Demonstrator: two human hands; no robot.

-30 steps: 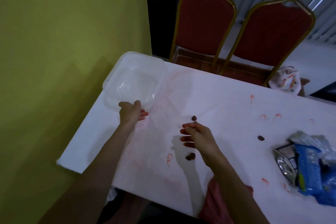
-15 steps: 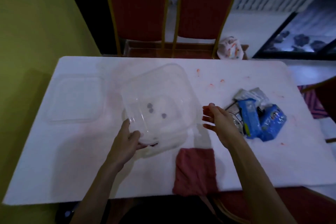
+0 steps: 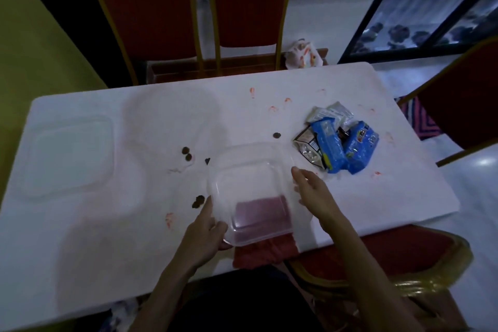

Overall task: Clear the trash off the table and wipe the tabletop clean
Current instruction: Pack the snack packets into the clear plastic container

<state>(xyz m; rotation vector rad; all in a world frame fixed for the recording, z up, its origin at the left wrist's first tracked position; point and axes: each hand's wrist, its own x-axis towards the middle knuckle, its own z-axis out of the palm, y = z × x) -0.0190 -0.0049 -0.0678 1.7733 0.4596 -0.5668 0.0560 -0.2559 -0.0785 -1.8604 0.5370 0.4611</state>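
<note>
A person is gripping a clear plastic container (image 3: 250, 183) by its near-left corner, the left hand (image 3: 206, 232) curling its fingers under the rim and thumb along the side. The right hand (image 3: 314, 193) is hovering at the container's right edge with its fingers held out straight and loose, grasping nothing; whether they are touching the plastic cannot be told. The container is sitting over the near-middle of the white table (image 3: 377, 197), and a red cloth (image 3: 265, 252) at the table's near edge is showing through its base. The matching lid (image 3: 67, 153) is lying flat at the table's left end. Dark crumbs (image 3: 187, 153) and red smears (image 3: 169, 219) are dotting the tabletop around the container, while a heap of blue and silver wrappers (image 3: 342, 143) is lying just beyond the right hand. Two red chairs (image 3: 151, 8) are standing at the far side.
</note>
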